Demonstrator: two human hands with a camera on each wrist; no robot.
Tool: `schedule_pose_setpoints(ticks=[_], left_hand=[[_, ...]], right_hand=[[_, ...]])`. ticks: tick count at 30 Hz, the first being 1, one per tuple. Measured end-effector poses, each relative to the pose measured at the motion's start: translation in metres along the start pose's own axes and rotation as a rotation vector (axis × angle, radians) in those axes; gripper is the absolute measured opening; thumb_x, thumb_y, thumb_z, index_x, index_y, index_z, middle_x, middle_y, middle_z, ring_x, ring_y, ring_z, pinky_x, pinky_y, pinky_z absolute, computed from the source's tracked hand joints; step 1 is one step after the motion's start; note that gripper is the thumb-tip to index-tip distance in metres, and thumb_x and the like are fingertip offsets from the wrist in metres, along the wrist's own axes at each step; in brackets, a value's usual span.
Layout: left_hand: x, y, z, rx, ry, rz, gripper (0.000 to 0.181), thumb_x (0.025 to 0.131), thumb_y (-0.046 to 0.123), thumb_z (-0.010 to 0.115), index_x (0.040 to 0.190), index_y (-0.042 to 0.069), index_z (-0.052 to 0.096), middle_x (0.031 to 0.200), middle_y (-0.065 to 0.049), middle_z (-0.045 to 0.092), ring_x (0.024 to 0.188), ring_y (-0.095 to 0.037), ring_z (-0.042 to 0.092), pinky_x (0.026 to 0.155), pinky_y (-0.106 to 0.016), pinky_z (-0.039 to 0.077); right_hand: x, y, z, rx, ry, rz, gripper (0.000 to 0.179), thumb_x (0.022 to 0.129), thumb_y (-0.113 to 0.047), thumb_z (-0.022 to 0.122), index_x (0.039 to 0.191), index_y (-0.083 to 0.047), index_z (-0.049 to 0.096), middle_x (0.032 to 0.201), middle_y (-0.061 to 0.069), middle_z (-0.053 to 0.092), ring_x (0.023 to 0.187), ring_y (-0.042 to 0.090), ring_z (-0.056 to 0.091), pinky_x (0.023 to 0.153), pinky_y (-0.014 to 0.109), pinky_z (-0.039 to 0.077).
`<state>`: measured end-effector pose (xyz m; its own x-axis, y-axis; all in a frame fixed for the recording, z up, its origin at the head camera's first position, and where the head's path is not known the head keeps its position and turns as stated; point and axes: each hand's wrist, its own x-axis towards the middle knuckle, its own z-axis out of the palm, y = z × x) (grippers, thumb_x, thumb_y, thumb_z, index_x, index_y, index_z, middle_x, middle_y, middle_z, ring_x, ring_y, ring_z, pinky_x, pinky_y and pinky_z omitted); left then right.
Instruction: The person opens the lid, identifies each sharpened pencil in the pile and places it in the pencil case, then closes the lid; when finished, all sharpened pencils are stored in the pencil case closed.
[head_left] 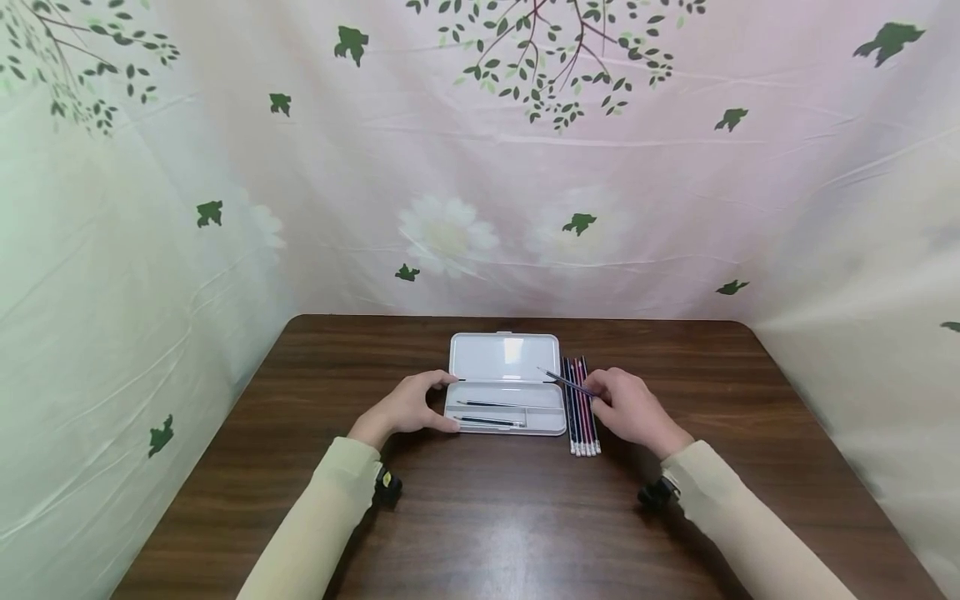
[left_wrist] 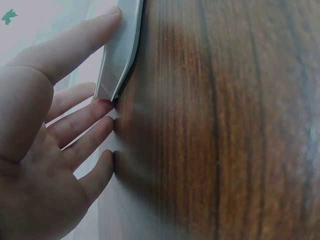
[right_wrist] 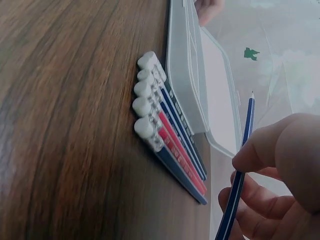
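Note:
A white pencil case [head_left: 504,385] lies on the table with its lid [head_left: 487,357] raised towards the back. In its tray are a few pencils [head_left: 491,422]. My left hand [head_left: 408,408] holds the case's left end, thumb [left_wrist: 75,42] at the front side and fingers around the end. Between thumb and fingertips, my right hand [head_left: 626,406] pinches a dark blue pencil [right_wrist: 243,150], its sharpened tip pointing left over the case. Beneath that hand, several blue and red pencils [right_wrist: 175,150] lie side by side along the case's right end, white erasers towards me.
The brown wooden table [head_left: 480,517] stretches out on all sides of the case. Behind it hangs a pale cloth [head_left: 337,192] with printed leaves and flowers. Dark wrist devices [head_left: 658,493] sit at both sleeves.

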<state>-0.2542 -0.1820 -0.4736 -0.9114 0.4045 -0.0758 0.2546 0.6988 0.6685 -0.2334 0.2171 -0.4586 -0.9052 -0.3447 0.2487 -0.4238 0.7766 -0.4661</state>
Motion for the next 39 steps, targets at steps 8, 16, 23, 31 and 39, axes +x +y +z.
schedule_pose_setpoints(ticks=[8, 16, 23, 31, 39], left_hand=[[0.0, 0.0, 0.0, -0.004, 0.0, 0.0, 0.081, 0.073, 0.04, 0.098, 0.142, 0.018, 0.063, 0.136, -0.003, 0.063, 0.126, -0.025, 0.055, 0.112, -0.05, 0.045], [-0.001, 0.0, 0.0, -0.009, 0.007, -0.001, 0.081, 0.072, 0.04, 0.098, 0.142, 0.018, 0.063, 0.136, -0.004, 0.063, 0.126, -0.025, 0.055, 0.111, -0.05, 0.045], [-0.001, 0.0, 0.001, -0.006, 0.002, -0.005, 0.081, 0.073, 0.04, 0.098, 0.143, 0.018, 0.063, 0.137, -0.004, 0.062, 0.127, -0.025, 0.055, 0.112, -0.05, 0.044], [-0.001, -0.001, 0.001, -0.007, 0.007, -0.004, 0.08, 0.073, 0.039, 0.098, 0.142, 0.018, 0.063, 0.136, -0.004, 0.063, 0.126, -0.024, 0.055, 0.111, -0.051, 0.045], [-0.001, 0.0, 0.001, -0.009, 0.001, -0.018, 0.079, 0.074, 0.038, 0.098, 0.142, 0.019, 0.063, 0.137, -0.003, 0.062, 0.126, -0.024, 0.054, 0.113, -0.05, 0.044]], right_hand=[[0.01, -0.009, 0.008, -0.01, -0.007, -0.053, 0.022, 0.087, 0.003, 0.065, 0.104, -0.005, 0.078, 0.093, 0.004, 0.068, 0.082, 0.016, 0.061, 0.073, 0.038, 0.054], [0.023, -0.026, 0.017, -0.036, -0.051, -0.061, 0.022, 0.091, 0.002, 0.068, 0.109, -0.006, 0.078, 0.1, 0.005, 0.07, 0.086, 0.018, 0.061, 0.076, 0.041, 0.056], [0.032, -0.04, 0.028, -0.037, -0.076, -0.086, 0.022, 0.092, 0.001, 0.07, 0.111, -0.008, 0.078, 0.105, 0.005, 0.072, 0.096, 0.019, 0.066, 0.084, 0.042, 0.059], [0.043, -0.053, 0.043, -0.086, -0.074, -0.154, 0.02, 0.092, 0.0, 0.074, 0.109, -0.008, 0.08, 0.101, 0.005, 0.074, 0.095, 0.021, 0.069, 0.087, 0.044, 0.059], [0.053, -0.065, 0.056, -0.087, -0.087, -0.173, 0.017, 0.092, -0.001, 0.076, 0.107, -0.008, 0.08, 0.095, 0.005, 0.072, 0.089, 0.019, 0.068, 0.082, 0.041, 0.059]])
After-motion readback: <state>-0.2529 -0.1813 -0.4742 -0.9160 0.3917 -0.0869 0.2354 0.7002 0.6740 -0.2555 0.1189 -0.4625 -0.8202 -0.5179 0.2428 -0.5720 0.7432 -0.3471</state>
